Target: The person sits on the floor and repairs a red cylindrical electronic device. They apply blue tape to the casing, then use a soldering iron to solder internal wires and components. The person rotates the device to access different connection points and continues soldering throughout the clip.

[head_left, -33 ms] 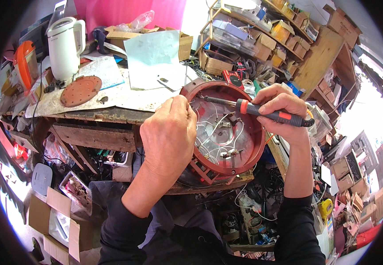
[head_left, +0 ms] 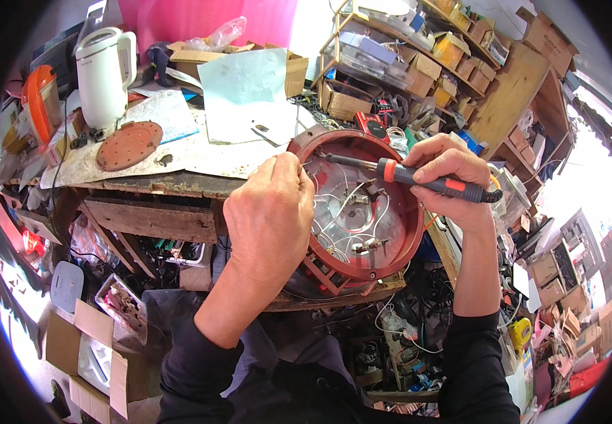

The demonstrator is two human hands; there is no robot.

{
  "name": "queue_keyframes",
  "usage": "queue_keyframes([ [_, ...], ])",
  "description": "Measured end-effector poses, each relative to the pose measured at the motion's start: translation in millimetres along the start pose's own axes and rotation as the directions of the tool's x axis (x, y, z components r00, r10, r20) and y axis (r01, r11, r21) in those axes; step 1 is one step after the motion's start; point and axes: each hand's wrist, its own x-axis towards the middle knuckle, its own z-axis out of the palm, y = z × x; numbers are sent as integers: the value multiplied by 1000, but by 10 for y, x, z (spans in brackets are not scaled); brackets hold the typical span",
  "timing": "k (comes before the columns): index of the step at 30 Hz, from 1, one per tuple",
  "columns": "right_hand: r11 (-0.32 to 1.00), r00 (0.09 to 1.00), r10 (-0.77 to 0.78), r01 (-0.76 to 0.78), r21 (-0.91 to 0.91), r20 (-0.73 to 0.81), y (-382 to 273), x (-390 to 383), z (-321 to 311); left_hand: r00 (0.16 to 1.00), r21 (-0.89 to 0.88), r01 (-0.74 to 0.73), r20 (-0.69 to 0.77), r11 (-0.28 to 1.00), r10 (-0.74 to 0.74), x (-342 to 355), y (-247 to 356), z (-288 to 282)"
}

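My right hand [head_left: 454, 180] is closed round the black and red handle of a soldering iron [head_left: 438, 184]. The iron's metal shaft points left across a round red-brown housing [head_left: 419, 237], and its tip is by the upper left part of the inner wall. Close to that tip, my left hand [head_left: 270, 215] is closed in a pinch at the left rim. What its fingertips hold is hidden behind the hand. White wires [head_left: 339, 213] loop over the metal floor inside the housing, running to small metal terminals [head_left: 369, 246].
On the table to the left lie a round red-brown perforated plate [head_left: 129, 145] and papers [head_left: 246, 92], with a white jug [head_left: 102, 81] behind. Boxes crowd the shelves [head_left: 419, 49] at upper right. Cables [head_left: 426, 304] tangle below the table, and an opened carton [head_left: 87, 353] stands at lower left.
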Motion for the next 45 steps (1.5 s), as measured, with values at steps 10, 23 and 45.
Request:
queue_keyframes([
  [10,1000,1000,-22,22,1,16,16,21,-6,1000,-3,-5,-1,1000,5,-7,0,-2],
  [23,1000,1000,-11,12,-2,19,3,11,-2,1000,32,-26,13,999,26,-10,-28,4],
  [45,999,999,-46,46,-29,-9,61,-11,17,1000,-13,-16,-13,1000,16,-7,-5,0],
])
